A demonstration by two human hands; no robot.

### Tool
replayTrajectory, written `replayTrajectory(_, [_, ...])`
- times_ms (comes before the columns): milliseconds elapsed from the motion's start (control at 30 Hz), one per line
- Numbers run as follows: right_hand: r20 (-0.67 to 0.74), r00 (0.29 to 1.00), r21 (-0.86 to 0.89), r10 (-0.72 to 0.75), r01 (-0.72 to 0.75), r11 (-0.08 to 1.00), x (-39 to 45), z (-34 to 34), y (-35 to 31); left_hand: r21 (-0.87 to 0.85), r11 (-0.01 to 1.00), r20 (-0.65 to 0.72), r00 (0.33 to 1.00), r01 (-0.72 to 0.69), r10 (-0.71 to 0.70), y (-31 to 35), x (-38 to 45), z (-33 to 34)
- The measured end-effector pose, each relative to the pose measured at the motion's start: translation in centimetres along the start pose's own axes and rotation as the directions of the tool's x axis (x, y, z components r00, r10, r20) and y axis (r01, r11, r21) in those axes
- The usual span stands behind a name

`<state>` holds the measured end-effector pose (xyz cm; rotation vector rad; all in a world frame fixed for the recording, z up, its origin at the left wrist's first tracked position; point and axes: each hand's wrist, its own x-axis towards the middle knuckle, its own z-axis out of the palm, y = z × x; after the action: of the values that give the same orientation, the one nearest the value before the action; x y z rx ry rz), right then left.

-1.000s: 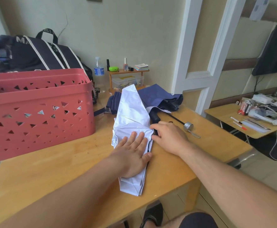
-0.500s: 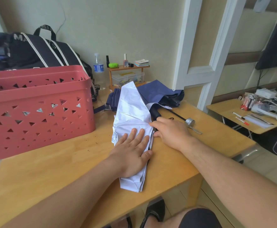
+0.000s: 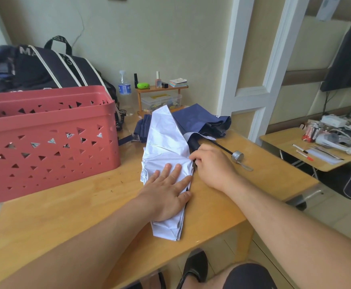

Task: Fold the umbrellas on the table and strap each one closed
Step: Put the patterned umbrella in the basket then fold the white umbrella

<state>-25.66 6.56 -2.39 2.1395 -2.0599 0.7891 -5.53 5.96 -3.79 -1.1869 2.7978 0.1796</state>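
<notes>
A white umbrella (image 3: 166, 142) lies flattened on the wooden table (image 3: 66, 205), its folded canopy running from the table's middle to the front edge. My left hand (image 3: 168, 195) presses flat on the white fabric with straight fingers. My right hand (image 3: 210, 165) pinches the canopy's right edge by its fingertips, beside a black handle (image 3: 194, 143). A navy blue umbrella (image 3: 197, 122) lies crumpled behind the white one. A thin black shaft with a silver end cap (image 3: 237, 157) sticks out to the right.
A red perforated basket (image 3: 45, 142) stands at the table's left, with a dark bag (image 3: 45, 67) behind it. A small wooden shelf (image 3: 160, 88) with bottles and a water bottle (image 3: 124, 88) stand at the back. A second cluttered table (image 3: 308, 151) is on the right.
Both hands stay almost where they were on the white umbrella. The right hand's fingertips have closed a little tighter on the fabric edge.
</notes>
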Motion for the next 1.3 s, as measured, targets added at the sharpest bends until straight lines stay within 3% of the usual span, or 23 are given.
replayTrajectory(67, [-0.013, 1.0, 0.109, -0.025, 0.026, 0.994, -0.8, 0.3, -0.4, 0.002, 1.0, -0.007, 1.0, 0.003, -0.003, 0.1, -0.1, 0.1])
replayTrajectory(200, [0.097, 0.995, 0.157, -0.008, -0.008, 0.988, -2.7, 1.5, -0.2, 0.014, 1.0, -0.032, 0.999, 0.003, -0.003, 0.1, -0.3, 0.2])
replayTrajectory(367, [0.197, 0.98, -0.01, -0.036, 0.039, 0.999, -3.4, 1.8, -0.9, -0.013, 1.0, -0.036, 0.999, -0.016, 0.016, 0.0, -1.0, 0.1])
replayTrajectory(600, [0.213, 0.977, -0.003, -0.008, 0.009, 1.0, -3.5, 1.7, -0.9, 0.026, 0.993, 0.143, 0.984, -0.115, 0.11, 0.7, -6.9, 0.0])
replayTrajectory(867, [0.292, 0.956, -0.019, 0.018, -0.013, 1.0, -1.0, 0.0, -2.0, -0.026, 0.976, 0.198, 0.956, -0.215, 0.216, 1.2, -13.0, 0.0])
replayTrajectory(967, [0.213, 0.976, -0.13, -0.048, 0.077, 0.989, 0.0, -1.1, -4.3, -0.035, 0.978, 0.2, 0.958, -0.205, 0.208, 1.3, -12.8, -0.4])
replayTrajectory(1033, [0.164, 0.975, -0.044, -0.152, 0.161, 0.986, -0.4, -0.6, -5.6, -0.04, 0.975, 0.192, 0.956, -0.22, 0.223, 1.4, -12.8, -0.5])
replayTrajectory(1100, [0.335, 0.921, 0.012, -0.201, 0.209, 0.978, -1.7, 0.7, -6.2, -0.056, 0.971, 0.181, 0.954, -0.235, 0.241, 1.2, -12.7, -0.4])
replayTrajectory(1167, [0.503, 0.849, -0.053, -0.162, 0.217, 0.975, -3.1, 2.1, -6.2, -0.153, 0.965, 0.144, 0.961, -0.213, 0.235, 0.3, -12.5, -0.9])
replayTrajectory(1233, [0.53, 0.837, -0.092, -0.139, 0.22, 0.971, -3.6, 2.6, -6.0, -0.416, 0.899, 0.051, 0.983, -0.137, 0.174, -1.1, -11.3, -2.4])
replayTrajectory(1300, [0.523, 0.84, -0.083, -0.144, 0.218, 0.972, -3.5, 2.7, -6.0, -0.622, 0.779, -0.087, 0.996, -0.076, 0.027, -3.0, -8.7, -4.0])
